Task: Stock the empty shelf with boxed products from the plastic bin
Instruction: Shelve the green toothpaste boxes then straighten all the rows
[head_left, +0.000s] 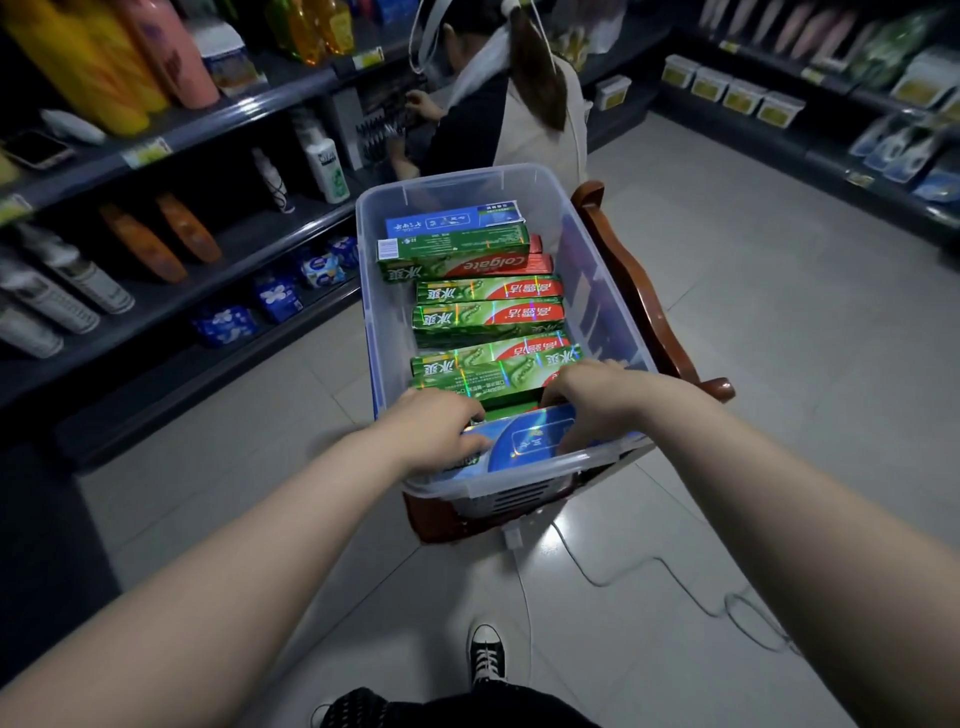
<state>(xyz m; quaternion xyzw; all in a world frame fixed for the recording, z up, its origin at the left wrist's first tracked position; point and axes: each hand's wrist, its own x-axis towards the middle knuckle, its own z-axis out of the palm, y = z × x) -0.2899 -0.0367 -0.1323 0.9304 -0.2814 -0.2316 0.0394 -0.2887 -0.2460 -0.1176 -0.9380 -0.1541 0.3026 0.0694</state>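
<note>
A clear plastic bin (613, 306) stands on a dark red wooden chair (644, 306) in the aisle. It holds several green and red toothpaste boxes (488, 319) in a row and a blue box (452, 221) at the far end. At the near end lies a blue toothpaste box (524, 439). My left hand (431, 434) grips its left end with curled fingers. My right hand (597, 402) grips its right end, fingers reaching down behind it.
Dark shelves (218, 119) on the left carry bottles and blue packets. Another person (519, 104) crouches at the shelves behind the bin. Shelves (831, 150) on the right hold tubs and packets. A white cable (649, 566) trails across the tiled floor by my shoe (485, 654).
</note>
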